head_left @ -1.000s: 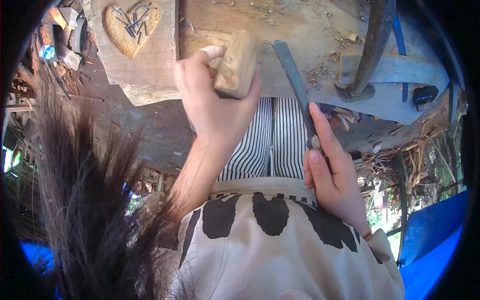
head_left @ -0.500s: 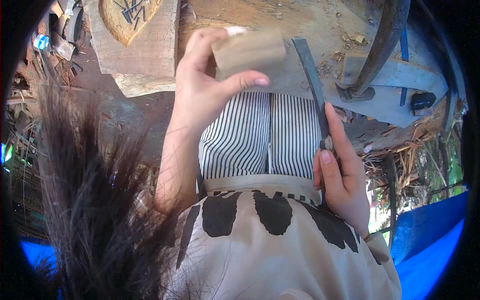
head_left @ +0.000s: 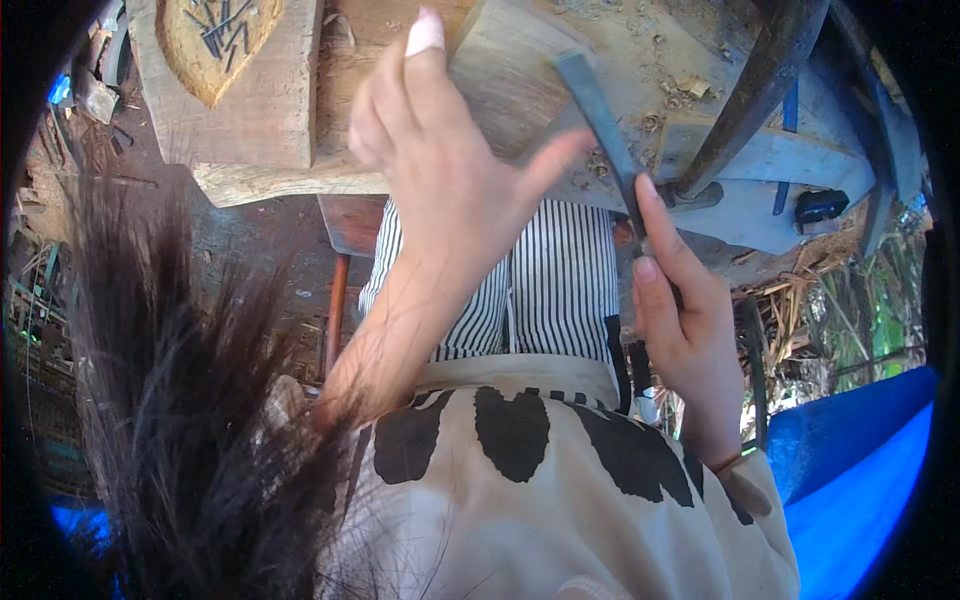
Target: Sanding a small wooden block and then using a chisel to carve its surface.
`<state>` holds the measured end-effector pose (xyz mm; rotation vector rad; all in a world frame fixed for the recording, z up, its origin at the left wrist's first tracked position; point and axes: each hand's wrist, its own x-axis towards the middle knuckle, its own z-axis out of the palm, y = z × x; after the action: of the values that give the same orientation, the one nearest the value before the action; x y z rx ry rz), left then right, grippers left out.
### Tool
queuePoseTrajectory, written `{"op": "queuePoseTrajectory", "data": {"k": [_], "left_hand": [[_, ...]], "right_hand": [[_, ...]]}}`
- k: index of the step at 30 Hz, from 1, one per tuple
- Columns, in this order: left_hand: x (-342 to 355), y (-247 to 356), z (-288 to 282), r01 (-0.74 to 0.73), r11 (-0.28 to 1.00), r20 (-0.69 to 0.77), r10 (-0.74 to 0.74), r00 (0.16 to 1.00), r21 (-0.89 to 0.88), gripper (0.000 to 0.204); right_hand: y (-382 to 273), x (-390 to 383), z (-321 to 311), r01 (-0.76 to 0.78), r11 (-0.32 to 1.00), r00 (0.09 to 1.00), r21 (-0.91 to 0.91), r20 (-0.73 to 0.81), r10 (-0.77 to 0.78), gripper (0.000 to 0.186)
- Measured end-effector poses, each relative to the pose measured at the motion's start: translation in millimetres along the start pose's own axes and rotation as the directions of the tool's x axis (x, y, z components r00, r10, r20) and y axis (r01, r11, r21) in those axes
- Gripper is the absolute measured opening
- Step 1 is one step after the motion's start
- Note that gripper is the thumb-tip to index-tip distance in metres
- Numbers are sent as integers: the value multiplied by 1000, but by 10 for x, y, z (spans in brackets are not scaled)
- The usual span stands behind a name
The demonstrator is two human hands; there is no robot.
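Observation:
Over the near edge of the wooden bench my left hand is open, thumb and fingers spread, slightly blurred. A white wrap covers one of its fingertips. Just beyond it lies a pale wooden block, apparently resting on the bench and partly covered by the hand. My right hand is closed around a flat-bladed chisel, index finger stretched along the blade. The blade slants up and to the left, its broad end beside the block. The chisel's handle is mostly hidden in my palm.
At far left sits a thick board with a carved hollow holding several dark nails. A heavy metal clamp rises at right, near a blue strip and a small black object. Wood shavings litter the bench; a blue tarp hangs lower right.
My left hand has let go of the wooden block and opened, its fingers now pointing up. The chisel in my right hand has shifted slightly up and left. The view has shifted too.

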<state>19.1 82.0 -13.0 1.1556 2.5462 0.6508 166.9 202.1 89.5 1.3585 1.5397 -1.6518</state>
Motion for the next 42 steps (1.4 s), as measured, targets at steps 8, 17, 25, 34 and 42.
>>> {"op": "queuePoseTrajectory", "data": {"k": [8,17,25,34,42], "left_hand": [[411,-207,-235,-119,984,430,50,902,133,92],[404,-291,-242,-223,964,380,153,912,146,92],[431,-492,-397,-316,932,392,227,892,177,95],[418,-450,-412,-280,948,374,208,904,151,95],[426,-424,-390,-258,956,412,181,893,138,95]], "right_hand": [[299,157,-165,204,956,979,-212,13,-205,51],[610,256,370,333,922,928,-196,-106,-358,54],[274,661,715,448,828,828,-338,-191,-526,61],[390,398,720,376,838,856,-395,-199,-477,60],[545,275,685,344,855,864,-387,-226,-450,58]]}}
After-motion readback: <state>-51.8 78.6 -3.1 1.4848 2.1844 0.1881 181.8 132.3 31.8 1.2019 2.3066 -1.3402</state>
